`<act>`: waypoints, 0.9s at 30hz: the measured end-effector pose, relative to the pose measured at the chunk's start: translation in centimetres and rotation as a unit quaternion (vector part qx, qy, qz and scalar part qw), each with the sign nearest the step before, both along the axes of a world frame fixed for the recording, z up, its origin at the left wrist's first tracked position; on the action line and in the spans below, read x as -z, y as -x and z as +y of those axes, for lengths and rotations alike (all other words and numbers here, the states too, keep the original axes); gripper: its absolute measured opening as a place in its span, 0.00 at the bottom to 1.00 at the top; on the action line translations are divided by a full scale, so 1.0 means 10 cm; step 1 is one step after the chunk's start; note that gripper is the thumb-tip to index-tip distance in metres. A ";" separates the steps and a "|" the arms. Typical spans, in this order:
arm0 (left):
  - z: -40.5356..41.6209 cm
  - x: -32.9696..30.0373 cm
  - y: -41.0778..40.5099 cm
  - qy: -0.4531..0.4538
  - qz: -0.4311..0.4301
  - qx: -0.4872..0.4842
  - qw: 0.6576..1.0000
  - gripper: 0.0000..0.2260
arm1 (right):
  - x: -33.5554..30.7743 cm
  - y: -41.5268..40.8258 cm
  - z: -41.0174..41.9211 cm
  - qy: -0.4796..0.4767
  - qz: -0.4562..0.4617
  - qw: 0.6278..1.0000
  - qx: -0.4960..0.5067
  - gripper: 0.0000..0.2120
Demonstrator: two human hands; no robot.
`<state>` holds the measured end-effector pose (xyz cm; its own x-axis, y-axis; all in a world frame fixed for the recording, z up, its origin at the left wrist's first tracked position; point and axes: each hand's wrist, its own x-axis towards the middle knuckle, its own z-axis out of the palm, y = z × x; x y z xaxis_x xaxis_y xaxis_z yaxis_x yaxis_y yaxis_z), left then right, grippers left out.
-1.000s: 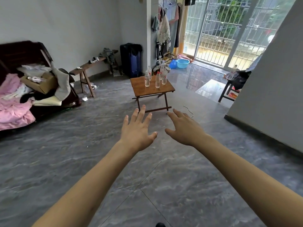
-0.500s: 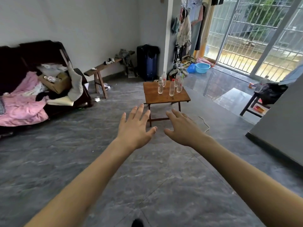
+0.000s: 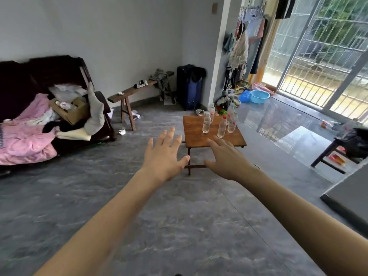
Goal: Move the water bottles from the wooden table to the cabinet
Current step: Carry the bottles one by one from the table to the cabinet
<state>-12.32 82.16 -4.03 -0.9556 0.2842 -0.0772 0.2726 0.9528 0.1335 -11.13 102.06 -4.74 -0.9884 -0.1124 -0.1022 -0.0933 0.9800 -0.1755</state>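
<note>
A small wooden table (image 3: 196,138) stands on the grey floor ahead of me. Several clear water bottles with red caps stand upright on its far half; the nearest are one at the left (image 3: 206,122) and one at the middle (image 3: 222,127). My left hand (image 3: 164,156) is stretched out in front of me, palm down, fingers spread, short of the table's near left corner. My right hand (image 3: 227,158) is also open and empty, over the table's near edge in the image. Neither hand touches a bottle. No cabinet is in view.
A dark sofa (image 3: 39,80) piled with pink bedding and a cardboard box stands at the left. A wooden bench (image 3: 129,92) and a blue suitcase (image 3: 189,86) stand by the far wall. A blue basin (image 3: 259,96) lies near the barred balcony door. A low dark stool (image 3: 342,150) stands at the right.
The table and bottles have grown larger and shifted right and down in view as I come closer. Both hands stay open and stretched forward.
</note>
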 end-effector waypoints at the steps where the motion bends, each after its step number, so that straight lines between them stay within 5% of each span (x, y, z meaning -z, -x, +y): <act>1: 0.03 0.00 0.17 0.000 0.002 0.002 1.000 0.33 | 0.00 0.15 0.01 -0.001 0.000 1.000 0.003 0.35; 27: 1.97 0.36 3.91 0.029 -0.040 0.053 0.997 0.34 | 0.47 3.65 1.83 0.048 -0.031 0.997 0.061 0.35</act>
